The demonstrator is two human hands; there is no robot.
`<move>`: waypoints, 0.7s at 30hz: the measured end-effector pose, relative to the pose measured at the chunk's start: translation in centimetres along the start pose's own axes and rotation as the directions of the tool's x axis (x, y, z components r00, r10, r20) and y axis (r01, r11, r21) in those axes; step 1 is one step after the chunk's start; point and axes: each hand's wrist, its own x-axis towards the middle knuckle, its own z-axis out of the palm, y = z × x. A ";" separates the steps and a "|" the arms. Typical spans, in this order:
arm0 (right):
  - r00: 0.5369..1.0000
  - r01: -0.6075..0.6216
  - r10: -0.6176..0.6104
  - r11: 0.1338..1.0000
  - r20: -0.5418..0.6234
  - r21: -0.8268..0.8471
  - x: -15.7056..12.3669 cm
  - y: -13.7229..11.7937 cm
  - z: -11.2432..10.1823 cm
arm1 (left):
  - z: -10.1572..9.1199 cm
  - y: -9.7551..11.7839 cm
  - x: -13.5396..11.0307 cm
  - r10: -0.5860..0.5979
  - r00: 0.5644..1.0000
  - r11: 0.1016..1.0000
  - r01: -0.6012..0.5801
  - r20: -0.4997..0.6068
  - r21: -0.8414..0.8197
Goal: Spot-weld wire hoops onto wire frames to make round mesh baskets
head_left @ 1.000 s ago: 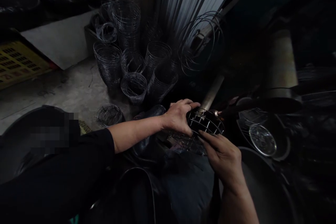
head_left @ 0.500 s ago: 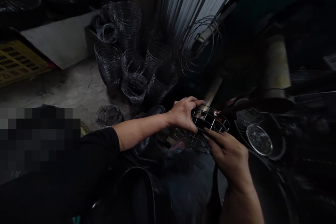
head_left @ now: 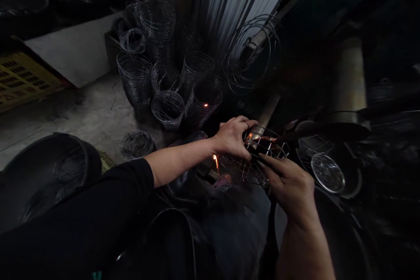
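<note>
A round wire basket frame (head_left: 262, 143) sits between my two hands, against the metal electrodes of a machine. My left hand (head_left: 232, 138) grips its left side, thumb below and fingers over the upper ring. On the near right side, my right hand (head_left: 288, 179) closes its fingers on the wires; the fingertips are partly hidden. Through the frame runs a pale metal bar (head_left: 269, 111), and a dark electrode arm (head_left: 302, 133) reaches in from the right. An orange glow shows inside the frame, and bright sparks (head_left: 215, 162) fly below my left wrist.
Stacks of wire rings (head_left: 134, 78) stand on the floor ahead to the left. Loose wire hoops (head_left: 252, 59) hang on a bar. A black tub (head_left: 70, 162) is at left, a yellow crate (head_left: 22, 76) beyond. At right, a container holds a shiny round piece (head_left: 328, 173).
Sparks and an orange glow have appeared at the wire frame, with one spark near the ring stacks. Both hands keep their grip, and the frame has shifted slightly.
</note>
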 end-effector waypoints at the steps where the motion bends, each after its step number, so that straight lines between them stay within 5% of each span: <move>1: 1.000 0.005 -0.006 1.000 -0.016 -0.029 0.3 0.1 0.0 | 0.0 0.0 0.3 -0.007 1.000 1.000 0.007 -0.003 0.009; 7: 0.997 0.022 -0.028 0.997 -0.077 -0.075 1.9 0.9 0.3 | 0.1 0.0 1.8 -0.045 0.999 0.998 0.045 -0.009 0.033; 10: 0.987 -0.090 0.090 0.996 -0.131 0.007 1.2 0.8 0.3 | 0.0 0.0 1.9 -0.054 0.999 0.998 0.054 0.002 0.027; 12: 0.930 -0.237 0.273 0.957 -0.247 0.167 0.4 0.6 0.4 | -0.1 0.0 2.3 -0.065 0.998 0.997 0.065 0.011 0.039; 16: 0.741 -0.391 0.544 0.827 -0.395 0.404 -0.9 0.1 0.4 | -0.1 0.0 3.5 -0.101 0.995 0.993 0.102 -0.008 0.067; 21: 0.660 -0.468 0.659 0.736 -0.359 0.490 -1.2 0.4 0.7 | -0.1 -0.1 4.2 -0.133 0.991 0.988 0.133 -0.001 0.074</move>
